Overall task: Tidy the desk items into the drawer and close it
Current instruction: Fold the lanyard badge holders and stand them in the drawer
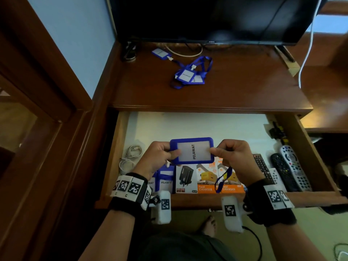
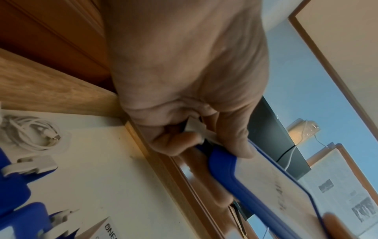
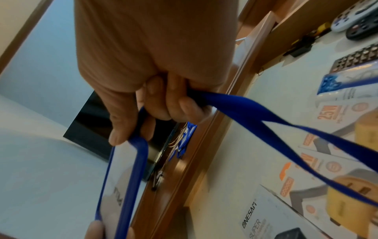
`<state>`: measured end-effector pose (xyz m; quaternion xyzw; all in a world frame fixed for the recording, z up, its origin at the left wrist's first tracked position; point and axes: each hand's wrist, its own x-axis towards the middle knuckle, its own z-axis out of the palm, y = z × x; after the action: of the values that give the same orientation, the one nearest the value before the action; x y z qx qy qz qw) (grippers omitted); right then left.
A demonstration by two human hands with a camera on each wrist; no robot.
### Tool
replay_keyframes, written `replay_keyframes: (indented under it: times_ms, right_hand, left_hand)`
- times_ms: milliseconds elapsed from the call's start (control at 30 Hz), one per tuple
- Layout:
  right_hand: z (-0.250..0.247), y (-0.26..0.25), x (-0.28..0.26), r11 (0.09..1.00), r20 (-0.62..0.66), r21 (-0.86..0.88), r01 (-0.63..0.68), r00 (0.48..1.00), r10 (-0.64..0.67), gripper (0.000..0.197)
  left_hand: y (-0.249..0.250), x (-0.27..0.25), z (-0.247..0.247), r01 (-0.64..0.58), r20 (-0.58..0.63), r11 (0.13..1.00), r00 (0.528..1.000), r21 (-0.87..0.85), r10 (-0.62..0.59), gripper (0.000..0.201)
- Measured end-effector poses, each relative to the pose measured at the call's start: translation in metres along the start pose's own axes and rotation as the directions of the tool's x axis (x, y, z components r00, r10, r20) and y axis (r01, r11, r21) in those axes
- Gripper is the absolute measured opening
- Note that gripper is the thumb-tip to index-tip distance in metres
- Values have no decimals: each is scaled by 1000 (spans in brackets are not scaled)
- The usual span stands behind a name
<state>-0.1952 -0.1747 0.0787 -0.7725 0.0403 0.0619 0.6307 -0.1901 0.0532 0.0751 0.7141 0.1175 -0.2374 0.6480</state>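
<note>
Both hands hold one blue badge holder (image 1: pixel 192 151) at frame centre, above the open drawer (image 1: pixel 120 147). Left hand (image 1: pixel 160 157) pinches its left edge; right hand (image 1: pixel 233 157) pinches the right edge, lanyard (image 3: pixel 276 129) apparently bunched in curled fingers. More badge holders (image 1: pixel 188 75) on desk (image 1: pixel 244 87), upper centre.
</note>
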Motion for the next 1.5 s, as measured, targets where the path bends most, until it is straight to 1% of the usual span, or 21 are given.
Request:
replay_keyframes:
  times_ms: [100,200,333,400,467,533,600,633,700,733,800,867,900,967,1033,1067,1133,1200,1267,1367,1500]
  right_hand:
    - [-7,6,-3,994,-88,107,2,996,7,23]
    - [-9,9,-6,998,-64,57,-26,998,29,23]
    - [8,7,-10,993,75,-77,-85,993,90,24]
    - [19,2,-14,993,146,-55,-100,984,107,33]
    - [28,-9,-16,993,259,39,-110,961,96,38]
    - [35,-24,-14,986,369,134,-99,928,44,34]
    - [42,-39,-11,975,440,208,-74,898,-26,26]
    - [44,-46,-8,969,460,242,-57,886,-62,23]
    - [47,-57,-1,961,464,277,-29,879,-107,18]
    - [47,-63,4,967,439,254,-12,893,-104,18]
    - [44,-71,15,995,319,68,77,943,-95,19]
    - [37,-76,24,957,213,-219,189,967,-142,18]
    - [34,-76,28,918,202,-329,221,966,-160,18]
    - [28,-74,31,873,222,-429,232,964,-147,19]
    - [22,-65,31,897,235,-403,183,968,-91,20]
    - [20,-59,30,929,258,-340,143,965,-54,22]
    - [24,-46,24,983,323,-180,44,946,17,27]
    - [36,-33,15,994,324,-96,-47,943,76,26]
    - [51,-20,9,990,308,-84,-112,942,133,30]
    - [69,2,12,991,328,-29,-134,935,136,35]
    - [83,22,17,986,324,-46,-162,931,168,36]
  left_hand:
    - [1,-1,-6,-29,-82,999,996,-23,27,14]
    - [-3,2,-18,-44,-189,999,981,9,45,12]
    - [-7,11,-27,-73,-388,987,922,-144,12,13]
    - [-6,14,-25,-99,-474,977,881,-191,-4,11]
    - [-6,15,-21,-121,-550,982,835,-145,22,8]
    - [-6,17,-16,-117,-585,993,805,7,99,14]
    - [-5,16,-11,-101,-569,978,801,180,188,21]
    - [-3,15,-9,-114,-532,959,812,258,240,22]
    - [2,13,-6,-174,-391,913,862,369,323,20]
    - [6,10,-5,-204,-306,898,891,391,336,18]
    - [13,5,-4,-241,-142,866,933,438,331,14]
    - [18,0,-7,-258,-5,837,955,482,296,14]
    - [19,-2,-9,-259,47,845,962,468,269,15]
    - [19,-7,-15,-241,122,904,970,354,211,19]
    - [16,-11,-21,-227,138,955,969,191,203,21]
    - [14,-12,-23,-233,123,969,967,88,221,22]
    - [12,-15,-25,-251,59,960,964,-121,259,23]
    - [10,-13,-24,-279,-39,936,960,-216,277,23]
    - [9,-10,-21,-297,-124,926,954,-232,275,23]
    - [1,-6,-17,-302,-237,913,941,-274,241,22]
    - [-5,2,-19,-308,-391,833,912,-459,122,19]
